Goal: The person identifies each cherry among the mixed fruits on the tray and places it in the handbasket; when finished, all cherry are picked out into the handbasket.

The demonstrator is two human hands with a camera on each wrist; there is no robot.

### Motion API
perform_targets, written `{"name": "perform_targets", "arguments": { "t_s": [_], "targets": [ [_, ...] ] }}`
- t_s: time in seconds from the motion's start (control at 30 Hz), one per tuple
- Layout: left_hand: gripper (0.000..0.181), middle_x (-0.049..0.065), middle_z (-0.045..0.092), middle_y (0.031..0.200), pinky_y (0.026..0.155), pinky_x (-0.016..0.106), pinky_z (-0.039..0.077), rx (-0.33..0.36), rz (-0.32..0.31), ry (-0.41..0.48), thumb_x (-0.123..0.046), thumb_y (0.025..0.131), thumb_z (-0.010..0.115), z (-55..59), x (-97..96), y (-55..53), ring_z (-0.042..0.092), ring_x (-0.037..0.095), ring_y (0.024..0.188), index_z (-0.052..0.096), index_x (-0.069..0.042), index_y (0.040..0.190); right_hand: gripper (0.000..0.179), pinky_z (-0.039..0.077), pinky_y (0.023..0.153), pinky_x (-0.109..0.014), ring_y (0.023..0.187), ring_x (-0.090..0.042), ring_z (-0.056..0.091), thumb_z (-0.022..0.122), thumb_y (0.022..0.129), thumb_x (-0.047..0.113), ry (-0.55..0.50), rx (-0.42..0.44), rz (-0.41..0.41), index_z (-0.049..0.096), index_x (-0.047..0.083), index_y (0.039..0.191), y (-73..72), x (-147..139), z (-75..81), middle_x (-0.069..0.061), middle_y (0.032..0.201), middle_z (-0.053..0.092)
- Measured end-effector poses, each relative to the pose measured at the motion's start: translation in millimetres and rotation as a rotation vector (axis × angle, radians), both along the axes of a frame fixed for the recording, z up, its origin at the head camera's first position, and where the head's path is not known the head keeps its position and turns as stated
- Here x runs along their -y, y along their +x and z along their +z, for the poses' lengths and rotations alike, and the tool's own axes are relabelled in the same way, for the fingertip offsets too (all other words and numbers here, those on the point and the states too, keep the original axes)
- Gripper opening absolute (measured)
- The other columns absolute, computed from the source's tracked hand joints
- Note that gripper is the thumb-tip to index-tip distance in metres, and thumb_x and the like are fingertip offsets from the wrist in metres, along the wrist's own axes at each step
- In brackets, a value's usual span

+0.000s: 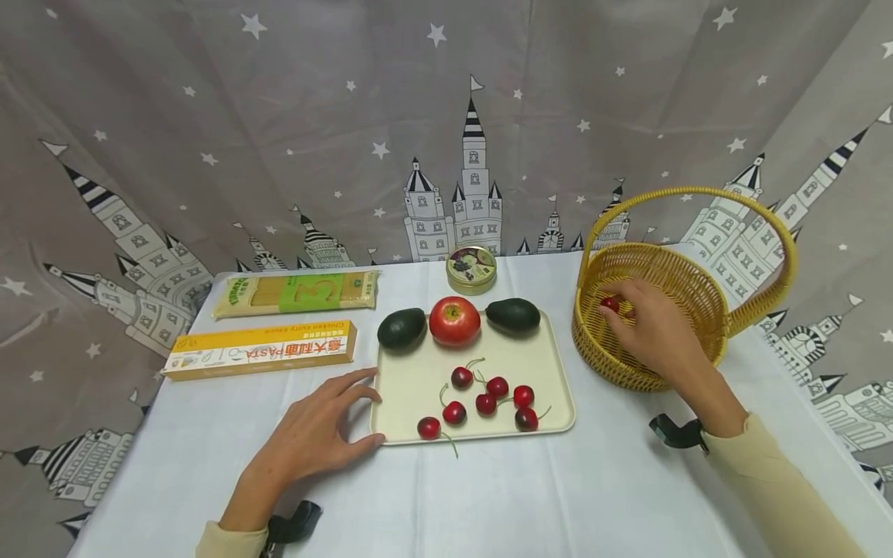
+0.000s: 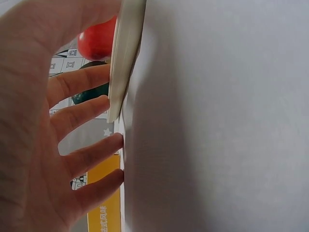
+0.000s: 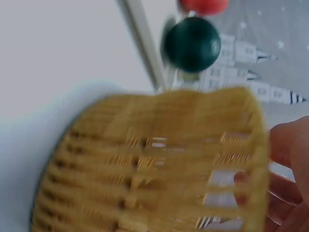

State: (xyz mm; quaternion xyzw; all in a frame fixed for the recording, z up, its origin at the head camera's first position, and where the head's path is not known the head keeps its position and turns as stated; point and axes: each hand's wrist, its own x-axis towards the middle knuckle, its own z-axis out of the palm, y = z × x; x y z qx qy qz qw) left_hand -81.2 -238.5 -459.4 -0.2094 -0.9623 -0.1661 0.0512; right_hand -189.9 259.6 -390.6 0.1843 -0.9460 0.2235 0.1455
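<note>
Inside the left part of a yellow woven basket (image 1: 593,341), my right hand (image 1: 652,329) pinches a dark red cherry (image 1: 610,304) between thumb and fingers. The basket wall fills much of the right wrist view and hides the cherry there. My left hand (image 1: 317,426) rests at the left edge of a cream tray (image 1: 412,384), fingers spread, with fingertips (image 2: 104,102) right at its rim. On the tray lie several stemmed cherries (image 1: 486,404), a red apple (image 1: 455,324), and two dark green avocados, one on the left (image 1: 402,329) and one on the right (image 1: 513,315).
Left of the tray lie a yellow and white pasta box (image 1: 261,350) and a green-labelled noodle packet (image 1: 300,293). A round tin (image 1: 471,270) stands behind the apple. The basket's tall handle (image 1: 698,192) arches over it. A star-and-castle curtain hangs behind the white-covered table.
</note>
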Motion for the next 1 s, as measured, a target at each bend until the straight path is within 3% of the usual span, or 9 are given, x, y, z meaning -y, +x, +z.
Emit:
{"name": "perform_targets", "arguments": {
  "t_s": [0.3,0.53,0.67,1.0],
  "targets": [
    [0.048,0.001,0.057,0.158,0.103,0.054,0.055,-0.013,-0.021,-0.003,-0.051,0.079,0.089,-1.9,0.7,-1.6,0.059,0.029,0.139,0.071,-0.030,0.118,0.031,0.063,0.081,-0.053,0.098,-0.033,0.072,0.081,0.095,0.008,-0.058,-0.096,0.079,0.074,0.005,0.125,25.8,30,-6.0,-0.015,0.117,0.073],
    [0.045,0.000,0.058,0.157,0.102,0.054,0.055,-0.041,-0.041,0.010,-0.049,0.080,0.089,-1.8,3.1,-1.7,0.059,0.029,0.139,0.070,-0.030,0.116,0.037,0.063,0.070,-0.037,0.085,-0.023,0.072,0.089,0.086,0.003,-0.082,-0.169,0.271,0.075,0.007,0.120,36.0,47,-20.1,-0.008,0.108,0.076],
    [0.044,-0.001,0.057,0.158,0.105,0.055,0.054,-0.015,-0.037,0.005,-0.050,0.081,0.087,-1.5,3.1,-1.4,0.057,0.030,0.141,0.070,-0.030,0.117,0.037,0.063,0.069,-0.032,0.083,-0.018,0.072,0.089,0.087,0.007,-0.065,-0.090,0.340,0.075,0.009,0.120,41.4,55,-29.4,-0.008,0.110,0.076],
    [0.043,-0.002,0.055,0.160,0.104,0.056,0.054,0.028,-0.020,0.001,-0.050,0.083,0.086,-0.6,2.1,-0.4,0.056,0.030,0.143,0.070,-0.032,0.119,0.030,0.060,0.073,-0.030,0.092,-0.010,0.071,0.084,0.094,0.014,-0.065,0.176,0.417,0.076,0.013,0.123,47.6,65,-41.9,-0.001,0.111,0.077]
  ]
}}
